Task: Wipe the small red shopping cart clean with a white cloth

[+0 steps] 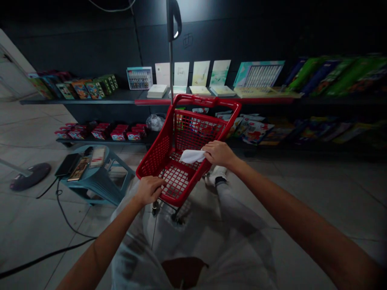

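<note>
A small red plastic shopping cart (165, 155) stands upright between my legs, its handle at the far side and its grid basket open toward me. My right hand (220, 154) is closed on a white cloth (192, 156) at the basket's right rim; part of the cloth hangs inside. At the near left corner, my left hand (150, 189) grips the rim, its fingers curled over the edge. Through the basket floor the tiles show. Below the cart, some of its wheels (177, 218) are visible.
On the left, a blue-grey plastic stool (104, 177) carries a dark device and small items, with black cables (68, 219) trailing over the floor. Ahead, a dark shelf (117, 96) holds books (222, 74), boxes and bagged goods. A metal pole (171, 68) rises behind the cart.
</note>
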A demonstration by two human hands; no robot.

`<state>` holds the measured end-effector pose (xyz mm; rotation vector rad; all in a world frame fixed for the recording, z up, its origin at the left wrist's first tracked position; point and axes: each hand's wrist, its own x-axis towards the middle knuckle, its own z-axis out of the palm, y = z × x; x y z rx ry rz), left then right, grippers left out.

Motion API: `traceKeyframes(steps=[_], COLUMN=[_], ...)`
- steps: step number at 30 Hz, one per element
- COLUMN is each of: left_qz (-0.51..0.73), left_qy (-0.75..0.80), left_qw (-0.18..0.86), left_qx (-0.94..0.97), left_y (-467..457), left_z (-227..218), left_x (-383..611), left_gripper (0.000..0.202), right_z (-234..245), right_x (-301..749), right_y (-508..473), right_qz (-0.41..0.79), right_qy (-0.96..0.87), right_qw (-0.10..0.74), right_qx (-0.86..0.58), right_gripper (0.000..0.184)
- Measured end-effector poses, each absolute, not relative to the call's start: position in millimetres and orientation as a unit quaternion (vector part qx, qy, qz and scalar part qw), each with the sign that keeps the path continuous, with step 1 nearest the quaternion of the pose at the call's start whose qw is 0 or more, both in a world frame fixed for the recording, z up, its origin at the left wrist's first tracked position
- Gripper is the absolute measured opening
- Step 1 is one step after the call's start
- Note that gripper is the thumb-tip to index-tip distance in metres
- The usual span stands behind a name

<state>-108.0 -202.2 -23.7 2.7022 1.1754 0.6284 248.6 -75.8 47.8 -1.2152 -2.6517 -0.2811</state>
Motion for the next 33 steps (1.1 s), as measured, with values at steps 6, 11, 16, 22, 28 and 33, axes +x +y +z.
traceKeyframes(steps=[6, 11, 16, 22, 28, 33], left_qz=[0.219, 0.253, 0.292, 0.339, 0.323, 0.304], left_qy=[0.381, 0.394, 0.452, 0.476, 0.475, 0.475], left_qw=[0.038, 0.006, 0.000, 0.012, 0.034, 0.031], left_qx=[0.898, 0.884, 0.843, 0.812, 0.818, 0.826], left_y=[-181, -166, -157, -150, -136, -123], left_z=[-26, -29, -32, -28, -29, -33], left_x=[-118, -124, -133, -142, -151, -158], left_gripper=[0.031, 0.033, 0.033, 0.035, 0.036, 0.039], right_z=[45, 38, 40, 38, 39, 39], right_x=[255, 238, 225, 221, 213, 201], right_y=[-46, -48, -53, -58, -60, -63], right_qz=[-0.129, -0.135, -0.144, -0.155, -0.145, -0.143], right_qy=[-0.853, -0.837, -0.829, -0.824, -0.818, -0.800], right_qw=[0.121, 0.145, 0.140, 0.140, 0.128, 0.143], right_qx=[-0.491, -0.510, -0.522, -0.527, -0.542, -0.565], right_gripper=[0.026, 0.026, 0.026, 0.027, 0.025, 0.026])
